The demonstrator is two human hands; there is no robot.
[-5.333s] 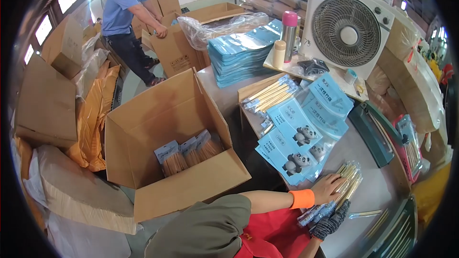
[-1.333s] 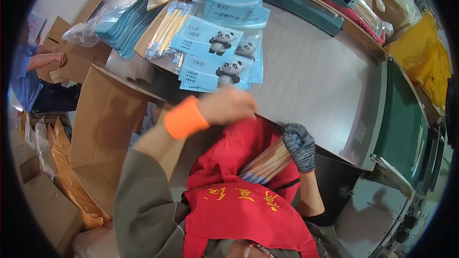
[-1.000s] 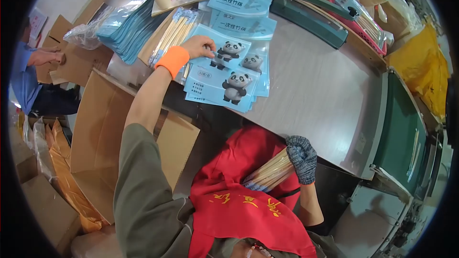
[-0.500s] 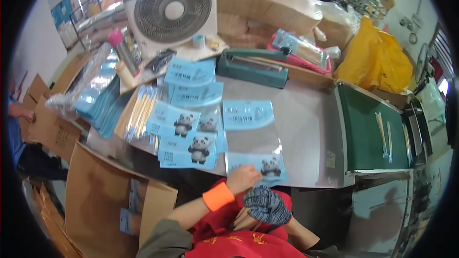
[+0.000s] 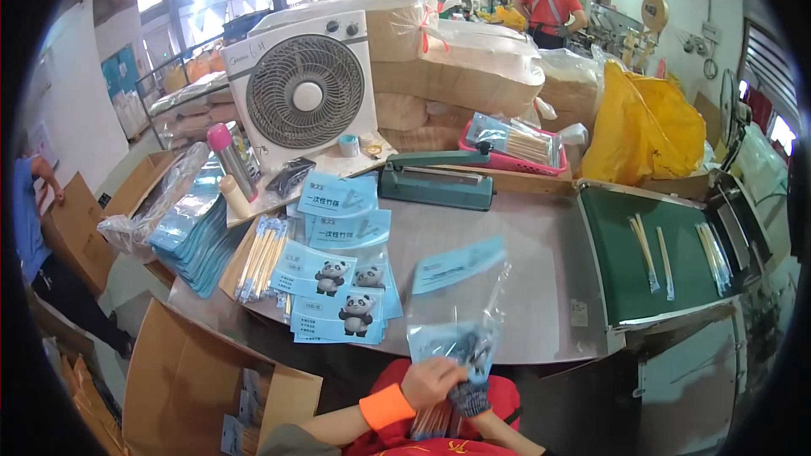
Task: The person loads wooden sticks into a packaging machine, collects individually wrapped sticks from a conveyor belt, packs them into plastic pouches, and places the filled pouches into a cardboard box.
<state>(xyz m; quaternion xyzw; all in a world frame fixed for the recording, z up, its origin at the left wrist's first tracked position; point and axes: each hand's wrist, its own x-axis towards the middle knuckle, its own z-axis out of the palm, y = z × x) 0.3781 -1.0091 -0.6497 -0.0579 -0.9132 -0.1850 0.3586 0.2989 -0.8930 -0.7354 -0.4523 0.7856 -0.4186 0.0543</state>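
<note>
A clear bag with blue printed ends (image 5: 457,287) is lifted at the table's front edge, its near end bunched up. My left hand (image 5: 432,382), with an orange wristband, pinches that near end. My right hand (image 5: 470,398), in a grey knitted glove, is close beside it at the bag's edge; its fingers are hidden by the bag and my left hand. Just below the hands, over the red apron, a bundle of wrapped chopsticks (image 5: 431,422) is partly visible. To the left lie panda-printed blue bags (image 5: 338,308) and a pile of wrapped chopsticks (image 5: 263,257).
A green sealer (image 5: 435,181) and a pink basket (image 5: 515,148) are at the back, near a fan (image 5: 306,97). Loose chopsticks lie on a green surface (image 5: 608,262) at right. An open carton (image 5: 177,380) is at lower left. Two people stand farther off.
My left hand took a blue-printed bag from the stack and brought it to the front edge; its near end has since been raised. The gloved hand has moved from the lap up to the bag.
</note>
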